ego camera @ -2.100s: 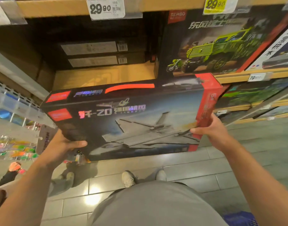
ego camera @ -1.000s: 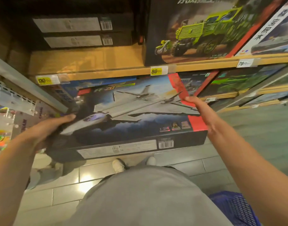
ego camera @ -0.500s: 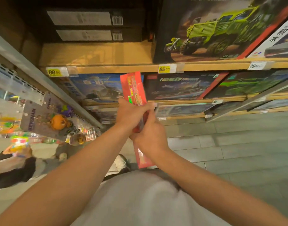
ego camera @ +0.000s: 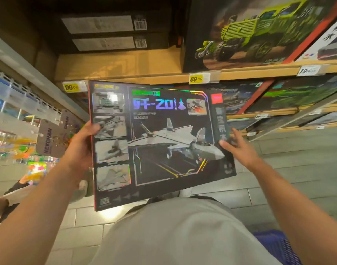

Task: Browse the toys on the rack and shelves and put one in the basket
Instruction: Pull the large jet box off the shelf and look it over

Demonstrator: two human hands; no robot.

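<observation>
We hold a jet toy box (ego camera: 163, 142) up in front of the shelves (ego camera: 240, 74).

Head view: our left hand (ego camera: 79, 150) grips the box's left edge, thumb curled over its face; our right hand (ego camera: 240, 150) rests spread, straight fingers against the right edge. A blue basket (ego camera: 276, 247) shows at lower right, on the floor.

Both forearms are bare from the lower frame edge up to the wrists, with no sleeve, watch, band or ring showing on them. The left hand (ego camera: 78, 150) and the right hand (ego camera: 240, 150) wear no gloves. Below and between the two hands, the torso is covered by a plain light grey shirt (ego camera: 179, 232), smooth and without print or markings. Just beyond the shirt's far edge, a light-coloured shoe (ego camera: 184, 193) peeks out
</observation>
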